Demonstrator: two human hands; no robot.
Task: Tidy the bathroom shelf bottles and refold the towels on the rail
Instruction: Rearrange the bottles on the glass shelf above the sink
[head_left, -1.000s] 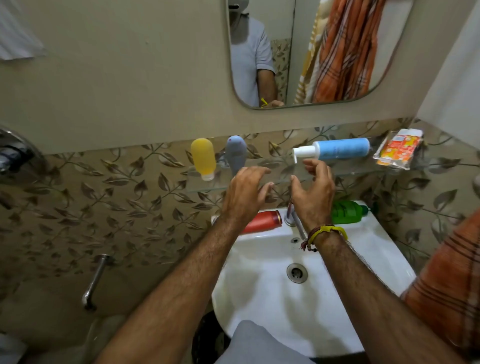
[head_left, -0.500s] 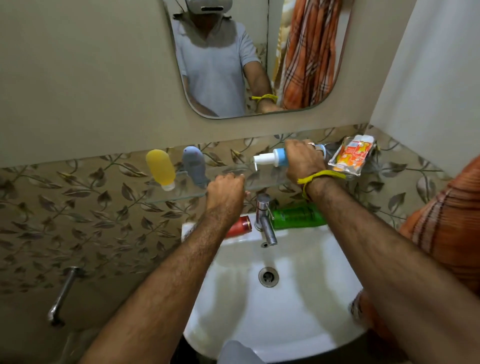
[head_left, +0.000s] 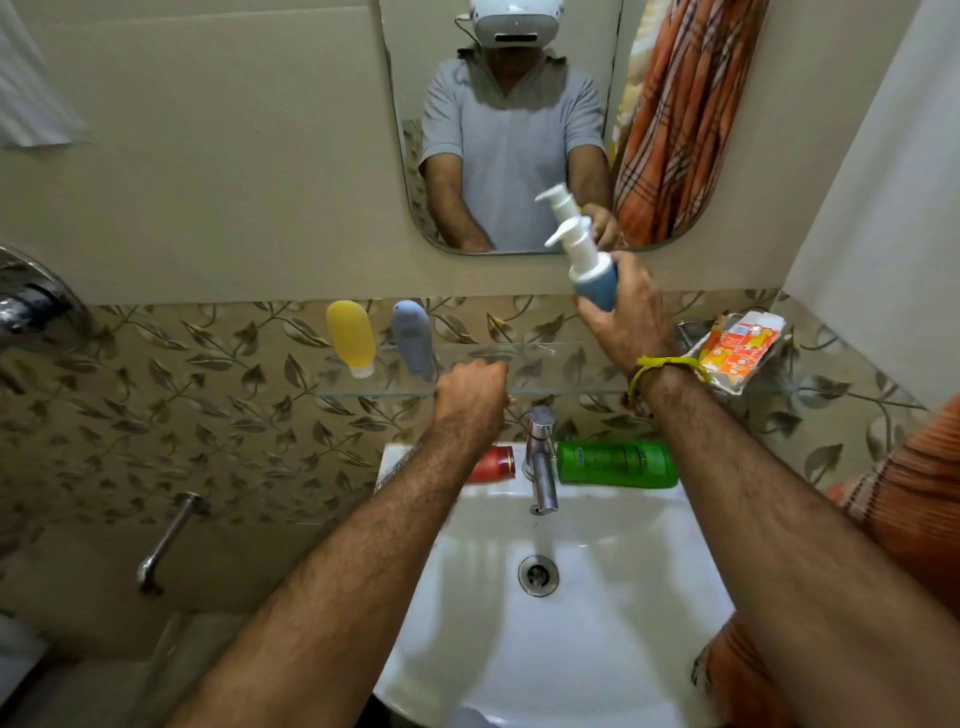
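No text can be read for certain. The green bottle (head_left: 617, 464) lying on the sink's back ledge carries a darker label with printing too blurred to make out. The orange and white packet (head_left: 740, 347) on the glass shelf (head_left: 545, 387) shows white lettering and small print, all too small to read. The red bottle (head_left: 491, 462), the yellow bottle (head_left: 351, 336), the grey bottle (head_left: 413, 338) and the blue pump bottle (head_left: 597, 283) show no legible marks
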